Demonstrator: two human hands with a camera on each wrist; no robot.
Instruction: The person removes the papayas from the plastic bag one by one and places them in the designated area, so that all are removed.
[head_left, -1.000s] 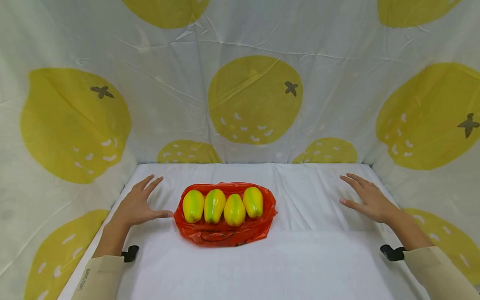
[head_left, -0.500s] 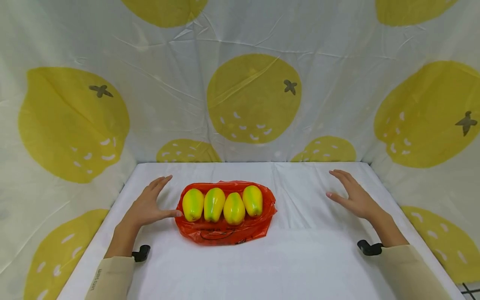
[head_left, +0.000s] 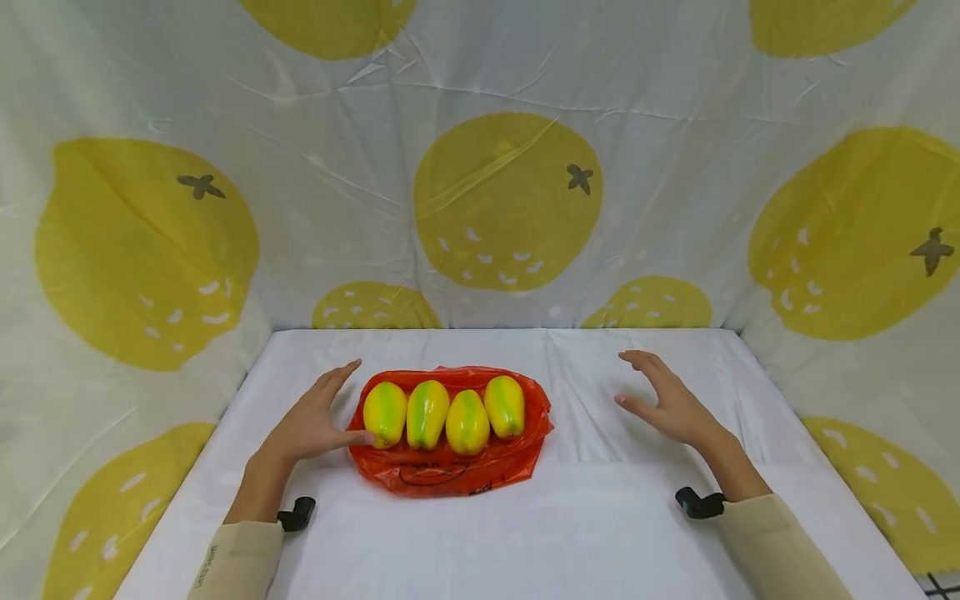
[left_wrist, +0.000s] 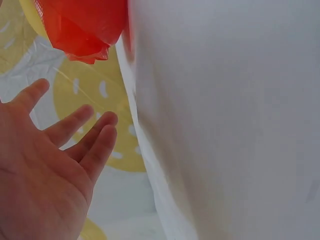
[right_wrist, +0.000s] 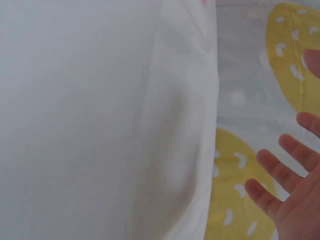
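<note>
At left, the left grip point(head_left: 309, 427) is spread wide and holds nothing, its thumb overlapping the left edge of the red plastic bag point(head_left: 442, 479); whether it touches is unclear. Dragging that thumb could ruck the thin plastic and roll the leftmost fruit point(head_left: 385, 411). Four yellow-green fruits point(head_left: 427, 412) lie in a row on the bag, which rests on the bench point(head_left: 600, 533); being smooth and rounded, they might scatter if tugged. The right grip point(head_left: 670, 408), spread and empty, is well apart, so one-sided lifting could tip them
</note>
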